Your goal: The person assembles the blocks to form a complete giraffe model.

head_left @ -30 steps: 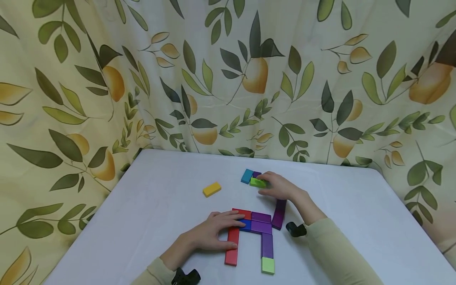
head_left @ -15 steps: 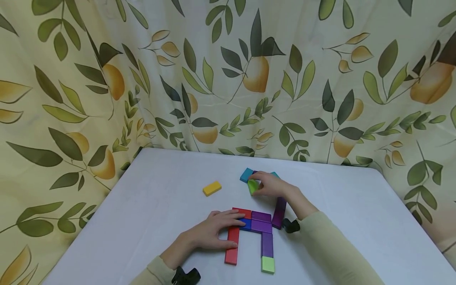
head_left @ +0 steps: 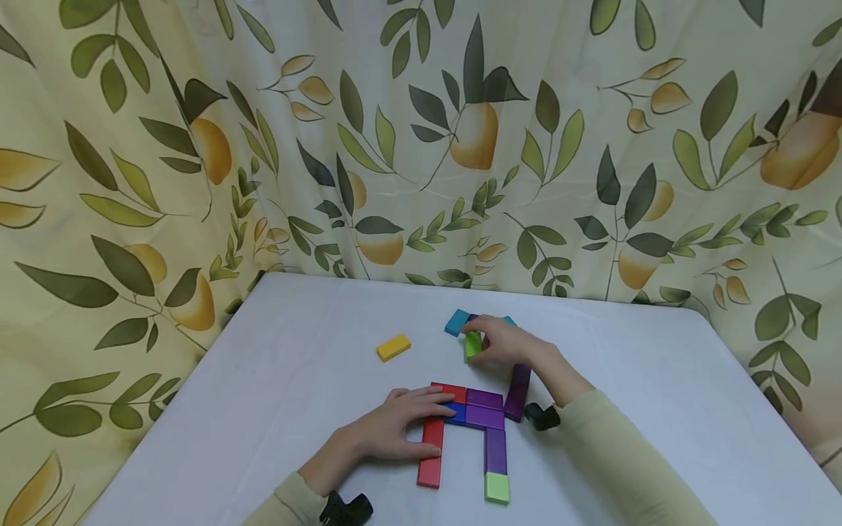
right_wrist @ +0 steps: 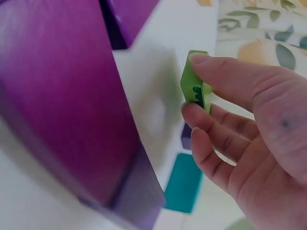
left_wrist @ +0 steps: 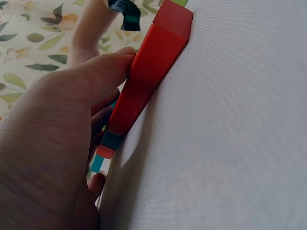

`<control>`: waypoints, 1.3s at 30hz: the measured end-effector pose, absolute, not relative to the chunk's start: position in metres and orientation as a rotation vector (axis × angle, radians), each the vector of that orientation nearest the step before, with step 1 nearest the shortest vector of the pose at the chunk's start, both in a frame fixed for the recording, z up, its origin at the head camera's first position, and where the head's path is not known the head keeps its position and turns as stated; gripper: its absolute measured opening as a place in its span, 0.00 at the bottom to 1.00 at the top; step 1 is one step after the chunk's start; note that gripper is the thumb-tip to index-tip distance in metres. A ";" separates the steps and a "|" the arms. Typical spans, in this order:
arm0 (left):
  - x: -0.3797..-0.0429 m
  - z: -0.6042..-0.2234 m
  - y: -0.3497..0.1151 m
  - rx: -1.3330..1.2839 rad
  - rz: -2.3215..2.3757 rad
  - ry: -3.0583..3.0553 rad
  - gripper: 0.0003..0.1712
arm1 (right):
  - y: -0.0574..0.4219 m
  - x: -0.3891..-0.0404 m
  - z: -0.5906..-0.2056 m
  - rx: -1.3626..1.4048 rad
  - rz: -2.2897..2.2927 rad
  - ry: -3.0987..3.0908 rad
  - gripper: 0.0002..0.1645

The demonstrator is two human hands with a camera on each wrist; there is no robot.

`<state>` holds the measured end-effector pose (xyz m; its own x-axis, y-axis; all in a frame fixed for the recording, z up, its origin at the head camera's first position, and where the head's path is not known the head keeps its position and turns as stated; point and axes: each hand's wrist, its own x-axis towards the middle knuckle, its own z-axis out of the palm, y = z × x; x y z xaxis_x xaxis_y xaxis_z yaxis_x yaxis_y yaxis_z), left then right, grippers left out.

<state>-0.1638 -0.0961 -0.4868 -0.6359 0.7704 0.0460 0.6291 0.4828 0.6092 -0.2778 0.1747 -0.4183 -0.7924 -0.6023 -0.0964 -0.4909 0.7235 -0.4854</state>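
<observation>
In right hand (head_left: pixel 505 342), block (right_wrist: pixel 192 80) (perhaps tilted).

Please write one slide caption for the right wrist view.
Right hand pinching a green block, purple blocks in the foreground, a teal block beyond.

Yellow block (head_left: pixel 393 348): one. Blue block (head_left: pixel 459 414): one. Green blocks (head_left: pixel 472 349) (head_left: pixel 497 486): two. Teal blocks (head_left: pixel 457 322): two. Red blocks (head_left: pixel 430 473): two-plus. Purple blocks (head_left: pixel 496 451): five-plus.

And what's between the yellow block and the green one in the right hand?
Just bare white tabletop: in the head view, nothing lies between the yellow block and the green block pinched by the right hand.
</observation>
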 end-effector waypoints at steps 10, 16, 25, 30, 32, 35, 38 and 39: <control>-0.163 -0.486 -0.096 1.193 0.902 2.480 0.34 | 0.222 -0.272 -0.383 -0.744 -0.640 2.785 0.30; -0.164 -0.486 -0.097 1.187 0.887 2.494 0.33 | 0.251 -0.273 -0.378 -0.689 -0.684 2.828 0.30; -0.163 -0.486 -0.096 1.185 0.901 2.480 0.34 | 0.274 -0.283 -0.414 -0.588 -0.644 2.809 0.30; -0.163 -0.488 -0.097 1.185 0.909 2.489 0.34 | 0.273 -0.287 -0.426 -0.581 -0.670 2.804 0.30; -0.163 -0.489 -0.097 1.191 0.914 2.491 0.34 | 0.273 -0.287 -0.429 -0.576 -0.675 2.800 0.31; -0.163 -0.488 -0.097 1.198 0.922 2.488 0.34 | 0.273 -0.287 -0.430 -0.572 -0.699 2.799 0.33; -0.163 -0.487 -0.097 1.199 0.911 2.490 0.34 | 0.275 -0.287 -0.431 -0.560 -0.724 2.814 0.33; -0.164 -0.487 -0.097 1.197 0.905 2.491 0.34 | 0.276 -0.286 -0.432 -0.546 -0.732 2.821 0.32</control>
